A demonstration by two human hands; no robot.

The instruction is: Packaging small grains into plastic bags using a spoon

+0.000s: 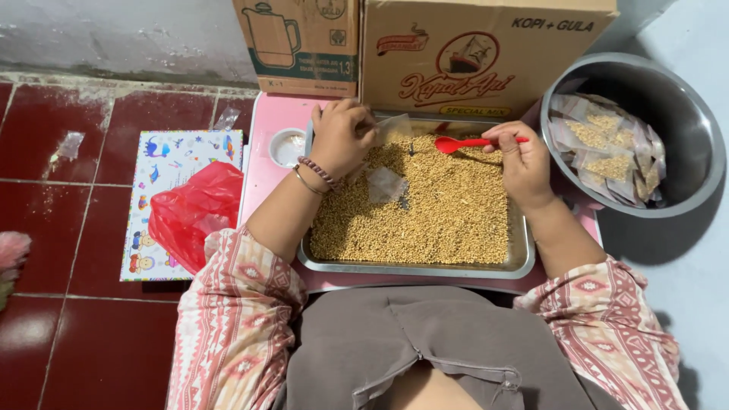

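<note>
Tray: metal tray (pixel 524 262) on a pink low table (pixel 266 144), filled with golden grain (pixel 440 212).
Left hand: left hand (pixel 340 137) closed on a small clear plastic bag (pixel 391 129) over the tray's far edge.
Right hand: right hand (pixel 520 159) gripping a red plastic spoon (pixel 463 143) above the grain.
Bowl: steel bowl (pixel 683 121) at right holding filled packets (pixel 607 144).
Behind: two cardboard boxes (pixel 471 53).

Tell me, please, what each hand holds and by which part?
Right hand: red spoon, by its handle. Left hand: clear plastic bag, pinched at its edge.
</note>
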